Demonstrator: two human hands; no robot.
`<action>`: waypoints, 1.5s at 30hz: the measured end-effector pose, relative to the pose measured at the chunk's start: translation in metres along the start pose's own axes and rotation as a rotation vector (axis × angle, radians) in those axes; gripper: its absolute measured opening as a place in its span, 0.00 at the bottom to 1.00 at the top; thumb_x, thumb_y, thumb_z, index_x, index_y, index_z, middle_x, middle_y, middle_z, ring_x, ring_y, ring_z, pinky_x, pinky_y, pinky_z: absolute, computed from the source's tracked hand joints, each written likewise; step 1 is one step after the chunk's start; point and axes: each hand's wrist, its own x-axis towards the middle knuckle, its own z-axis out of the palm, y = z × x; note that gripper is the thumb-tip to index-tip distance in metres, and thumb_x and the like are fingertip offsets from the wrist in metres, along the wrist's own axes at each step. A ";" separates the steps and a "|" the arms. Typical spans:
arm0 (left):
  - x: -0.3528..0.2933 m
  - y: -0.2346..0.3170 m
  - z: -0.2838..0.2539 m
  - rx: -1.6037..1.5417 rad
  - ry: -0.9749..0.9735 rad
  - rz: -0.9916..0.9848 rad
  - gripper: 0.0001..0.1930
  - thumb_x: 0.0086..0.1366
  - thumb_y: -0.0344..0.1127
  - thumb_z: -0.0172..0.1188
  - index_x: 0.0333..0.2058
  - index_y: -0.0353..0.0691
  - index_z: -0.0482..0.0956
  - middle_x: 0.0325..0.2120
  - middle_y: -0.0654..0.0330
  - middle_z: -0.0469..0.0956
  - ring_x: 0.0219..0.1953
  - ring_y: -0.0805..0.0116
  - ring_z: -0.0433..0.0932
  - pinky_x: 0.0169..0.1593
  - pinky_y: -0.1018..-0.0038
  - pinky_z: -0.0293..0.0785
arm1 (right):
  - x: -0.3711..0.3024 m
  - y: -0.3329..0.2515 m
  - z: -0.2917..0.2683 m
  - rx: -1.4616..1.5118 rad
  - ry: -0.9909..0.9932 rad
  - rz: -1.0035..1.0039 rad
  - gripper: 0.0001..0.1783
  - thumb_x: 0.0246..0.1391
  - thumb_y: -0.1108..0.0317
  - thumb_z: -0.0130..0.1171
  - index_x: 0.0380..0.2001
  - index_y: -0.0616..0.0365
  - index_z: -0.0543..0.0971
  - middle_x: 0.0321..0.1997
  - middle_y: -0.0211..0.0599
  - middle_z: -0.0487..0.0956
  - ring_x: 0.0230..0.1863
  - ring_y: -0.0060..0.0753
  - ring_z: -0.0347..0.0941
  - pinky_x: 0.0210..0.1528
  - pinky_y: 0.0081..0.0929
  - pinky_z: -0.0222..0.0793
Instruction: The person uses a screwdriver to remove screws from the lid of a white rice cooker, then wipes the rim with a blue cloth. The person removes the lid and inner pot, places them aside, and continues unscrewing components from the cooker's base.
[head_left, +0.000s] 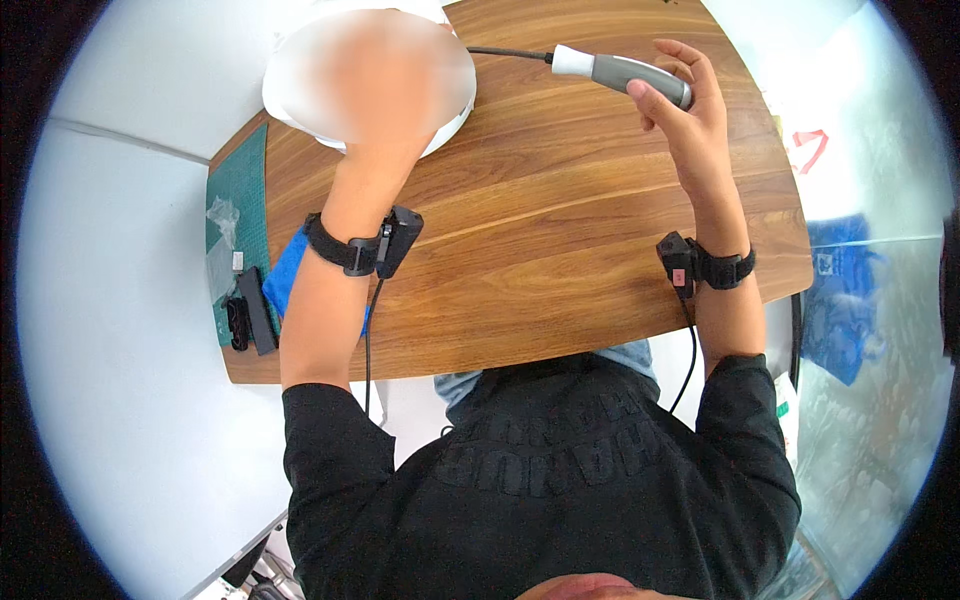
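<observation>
A screwdriver [622,73] with a grey and white handle and a thin dark shaft lies level over the far part of the table. My right hand [698,118] holds the butt end of its handle between thumb and fingers. The shaft points left to a rounded white object [457,128] at the far left, whose kind I cannot make out. Over that object is my left hand [385,90]. A blur covers its fingers and most of the object, so their grip and the screwdriver's tip are hidden.
Both hands are above a wood-grain table [530,250] with a curved outline. On its left lie a green cutting mat [238,178], a clear plastic bag [223,220], a black slab-like item [258,312] and a blue item [287,275]. Cables hang from both wrist straps.
</observation>
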 end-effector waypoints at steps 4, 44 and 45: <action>0.009 -0.004 0.000 -0.074 -0.047 0.055 0.13 0.58 0.41 0.73 0.44 0.60 0.91 0.48 0.63 0.78 0.48 0.61 0.71 0.46 0.63 0.66 | 0.001 0.014 0.006 0.140 0.049 -0.037 0.34 0.56 0.62 0.73 0.62 0.61 0.70 0.36 0.36 0.80 0.34 0.23 0.78 0.35 0.18 0.73; 0.029 -0.009 -0.007 -0.118 -0.171 0.119 0.07 0.56 0.37 0.74 0.34 0.48 0.91 0.35 0.63 0.76 0.39 0.66 0.79 0.40 0.70 0.81 | 0.000 -0.013 0.000 0.078 -0.151 0.214 0.20 0.66 0.57 0.65 0.51 0.62 0.78 0.28 0.30 0.80 0.25 0.18 0.76 0.25 0.17 0.69; 0.030 -0.009 -0.006 -0.119 -0.174 0.124 0.07 0.56 0.37 0.74 0.34 0.48 0.91 0.35 0.63 0.76 0.39 0.65 0.79 0.39 0.70 0.81 | 0.000 -0.007 0.002 0.132 -0.133 0.167 0.19 0.65 0.58 0.66 0.50 0.62 0.78 0.28 0.30 0.80 0.26 0.17 0.76 0.26 0.16 0.69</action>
